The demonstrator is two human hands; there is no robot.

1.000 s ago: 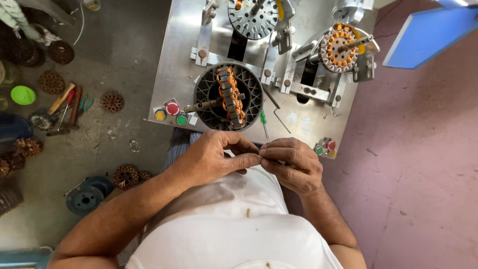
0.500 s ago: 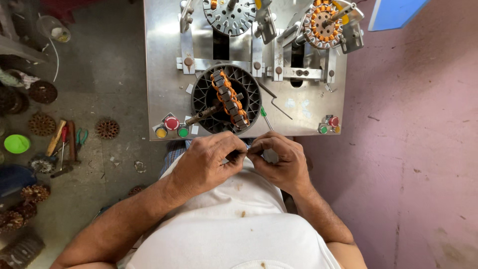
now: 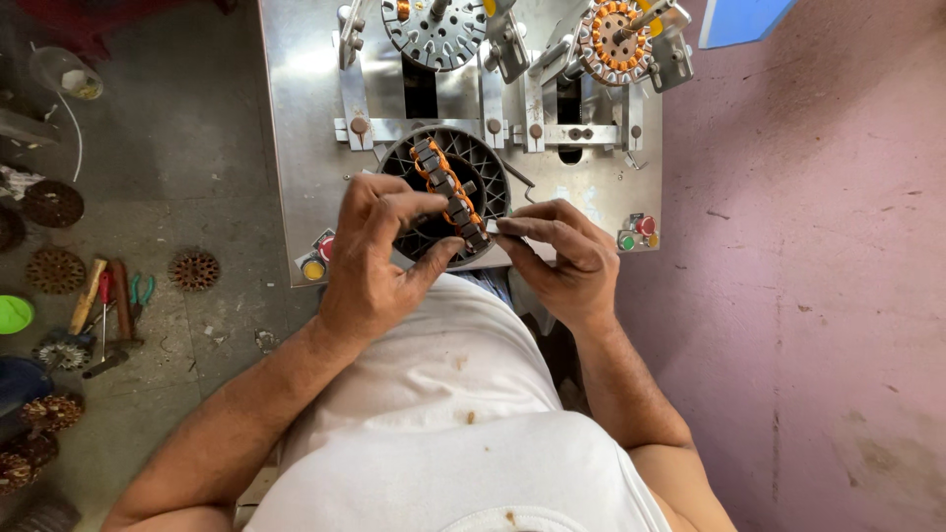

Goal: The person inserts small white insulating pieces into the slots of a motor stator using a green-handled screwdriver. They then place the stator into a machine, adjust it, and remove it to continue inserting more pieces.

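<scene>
Over the metal tabletop (image 3: pixel 296 148), the left hand (image 3: pixel 370 261) grips the copper-wound stator (image 3: pixel 448 192) standing on edge by the winding machine, while the right hand (image 3: pixel 562 256) pinches its lower end

Bright, even daylight; glare on the steel panel (image 3: pixel 296 148); sharp focus, slight wide-angle edge bending.

We find no packages, labels, signs or screens in the head view; nothing on the worktop (image 3: pixel 296 148) or the floor (image 3: pixel 177 148) shows a wrapper, tag or display.
</scene>
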